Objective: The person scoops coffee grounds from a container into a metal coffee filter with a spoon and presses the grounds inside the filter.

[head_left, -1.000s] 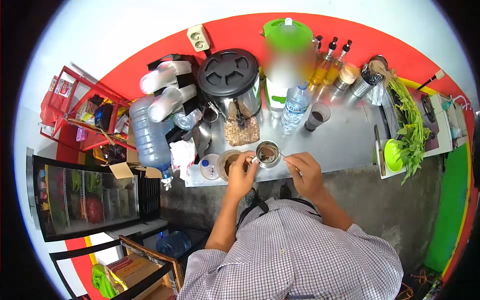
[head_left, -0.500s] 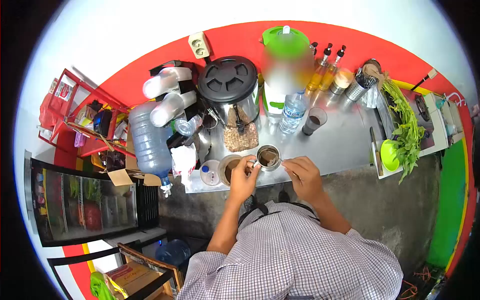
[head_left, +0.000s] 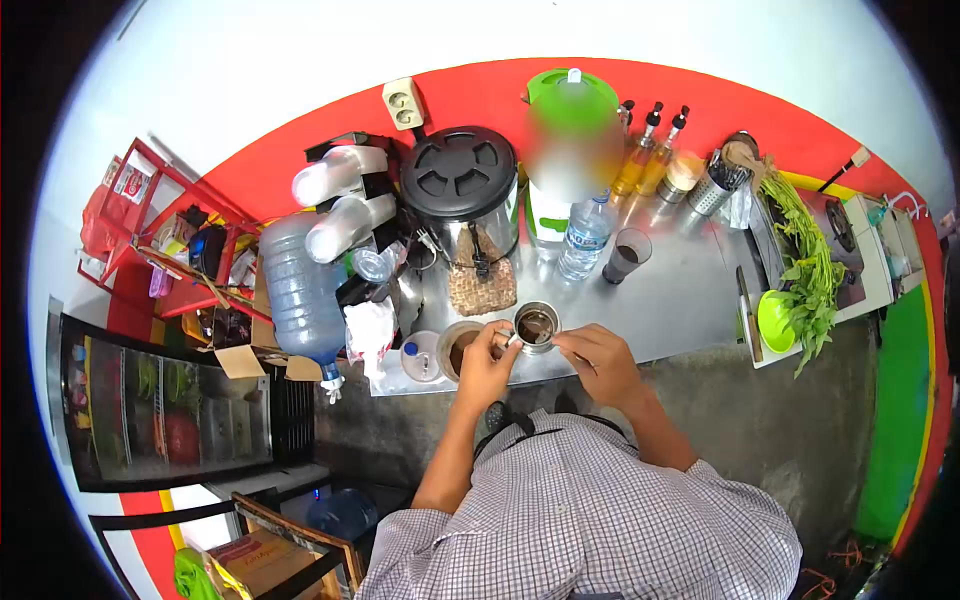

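Note:
A small metal cup with dark brown liquid stands at the front edge of the steel table. My left hand pinches the cup's handle on its left side. On the right of the cup, my right hand has its fingers pressed together around a thin utensil, mostly hidden, that reaches the cup's rim. Just left of the cup, partly behind my left hand, sits a round container of brown powder. Beside it lies a clear lid-like container with a blue spot.
Behind the cup are a woven mat, a water bottle, a glass of dark liquid and a large black-lidded pot. A knife, a green bowl and leafy greens lie at right. A big water jug stands left.
The camera view has tilted, so the table sits slightly lower in the picture. The contents of the cup look darker and more liquid. My right hand has shifted slightly at the rim.

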### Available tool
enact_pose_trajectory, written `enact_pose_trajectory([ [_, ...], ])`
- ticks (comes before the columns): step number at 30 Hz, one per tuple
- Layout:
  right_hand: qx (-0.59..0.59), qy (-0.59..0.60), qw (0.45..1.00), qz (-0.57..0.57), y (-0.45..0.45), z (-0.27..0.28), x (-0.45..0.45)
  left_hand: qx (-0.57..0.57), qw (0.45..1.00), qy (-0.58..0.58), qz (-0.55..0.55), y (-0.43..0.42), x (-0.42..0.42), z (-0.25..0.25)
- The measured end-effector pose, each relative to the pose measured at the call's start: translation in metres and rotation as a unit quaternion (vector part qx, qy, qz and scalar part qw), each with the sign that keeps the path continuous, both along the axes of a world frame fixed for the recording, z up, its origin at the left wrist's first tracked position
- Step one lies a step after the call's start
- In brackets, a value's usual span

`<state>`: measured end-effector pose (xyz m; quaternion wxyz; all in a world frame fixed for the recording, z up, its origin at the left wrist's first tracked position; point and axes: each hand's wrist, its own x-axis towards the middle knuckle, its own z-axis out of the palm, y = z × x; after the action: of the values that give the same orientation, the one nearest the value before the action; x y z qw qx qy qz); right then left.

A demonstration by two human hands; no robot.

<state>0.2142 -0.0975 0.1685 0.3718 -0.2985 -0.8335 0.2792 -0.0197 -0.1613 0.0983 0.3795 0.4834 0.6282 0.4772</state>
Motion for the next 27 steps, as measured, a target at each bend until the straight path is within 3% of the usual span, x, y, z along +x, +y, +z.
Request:
enact_pose_trajectory([
  [14,0.001,0.01,0.995,0.099,0.034,0.007,0.016,-0.085,0.996,-0.031,0.023,-0.003,0.011,0.018],
  [16,0.01,0.028,0.995,0.098,0.042,0.005,0.016,-0.093,0.991,-0.079,0.049,-0.003,0.017,0.021],
  [27,-0.033,-0.002,0.991,0.131,0.045,0.0,0.033,-0.066,0.99,-0.103,0.071,0.006,0.021,0.011],
])
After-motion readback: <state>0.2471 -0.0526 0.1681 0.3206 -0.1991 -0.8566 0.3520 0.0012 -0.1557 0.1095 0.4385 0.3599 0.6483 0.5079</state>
